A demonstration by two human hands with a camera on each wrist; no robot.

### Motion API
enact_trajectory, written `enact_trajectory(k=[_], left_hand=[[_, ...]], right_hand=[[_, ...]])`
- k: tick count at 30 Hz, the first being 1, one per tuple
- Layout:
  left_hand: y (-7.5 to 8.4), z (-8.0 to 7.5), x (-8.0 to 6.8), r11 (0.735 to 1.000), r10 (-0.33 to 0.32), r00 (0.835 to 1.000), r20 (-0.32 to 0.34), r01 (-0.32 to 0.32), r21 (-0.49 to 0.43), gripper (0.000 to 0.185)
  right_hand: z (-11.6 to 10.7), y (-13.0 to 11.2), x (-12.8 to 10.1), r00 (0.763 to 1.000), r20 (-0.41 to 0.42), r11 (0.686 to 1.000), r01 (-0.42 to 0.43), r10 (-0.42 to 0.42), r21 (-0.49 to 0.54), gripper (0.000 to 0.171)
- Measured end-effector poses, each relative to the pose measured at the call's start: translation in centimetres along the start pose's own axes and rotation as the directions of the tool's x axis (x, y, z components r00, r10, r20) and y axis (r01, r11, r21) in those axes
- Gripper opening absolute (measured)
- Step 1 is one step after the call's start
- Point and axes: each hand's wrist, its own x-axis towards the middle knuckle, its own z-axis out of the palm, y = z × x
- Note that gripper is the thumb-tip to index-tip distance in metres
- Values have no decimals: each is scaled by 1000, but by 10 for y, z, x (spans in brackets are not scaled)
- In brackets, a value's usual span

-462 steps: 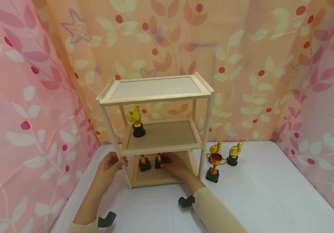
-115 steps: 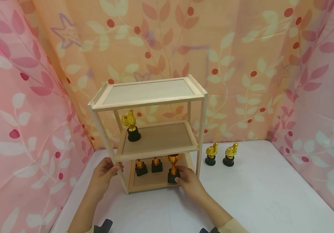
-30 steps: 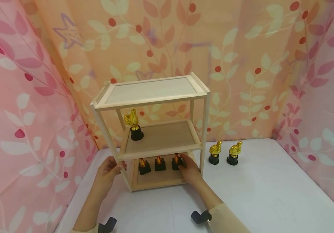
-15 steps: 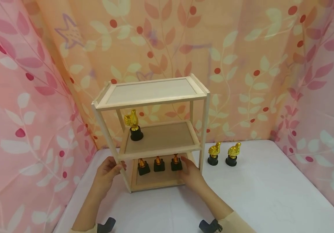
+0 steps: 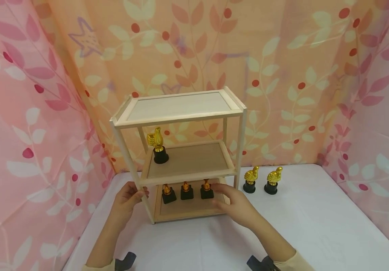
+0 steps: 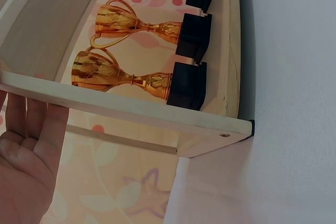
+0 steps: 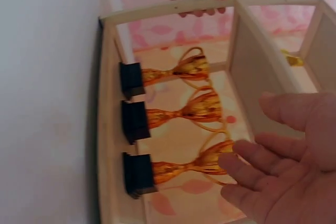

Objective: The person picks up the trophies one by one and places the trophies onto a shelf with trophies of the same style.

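Left hand (image 5: 126, 200) grips shelf (image 5: 180, 107) by left post (image 5: 125, 150) | right hand (image 5: 237, 206) empty, fingers apart, beside rightmost cup (image 5: 206, 193) | step: apparently cup placing | next: likely wants right-edge clearance

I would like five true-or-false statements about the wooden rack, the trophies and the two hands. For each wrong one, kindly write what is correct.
1. Three cup trophies stand on the bottom shelf. True.
2. The right hand is gripping a cup. False: its fingers are open and grip nothing.
3. The left hand holds the front left post of the wooden rack. True.
4. A gold thumbs-up trophy stands on the top shelf. False: it stands on the middle shelf, toward the left end.
5. Two more thumbs-up trophies stand on the white table, right of the rack. True.
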Motion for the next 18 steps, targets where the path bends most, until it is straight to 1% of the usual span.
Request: enact_trajectory(k=[4,6,10,13,18], left_hand=[[0,0,0,1000,22,999,26,-22,-5,23],[-1,0,0,1000,19,999,26,-19,-10,23],[-1,1,1,1000,-3,1000,1,3,-5,22],[0,1,0,1000,-18,1000,-15,18,11,22],[1,1,-2,1000,-19,1000,-14,19,19,22]], right_hand=[[-17,-9,-7,997,43,998,63,-63,-17,51],[-25,-15,-11,993,53,994,104,-103,-16,46],[-40,-25,-19,981,46,982,187,-187,-3,36],[-52,-31,-23,973,17,973,231,-231,7,33],[-73,-34,-30,954,-70,956,290,-292,-39,33]])
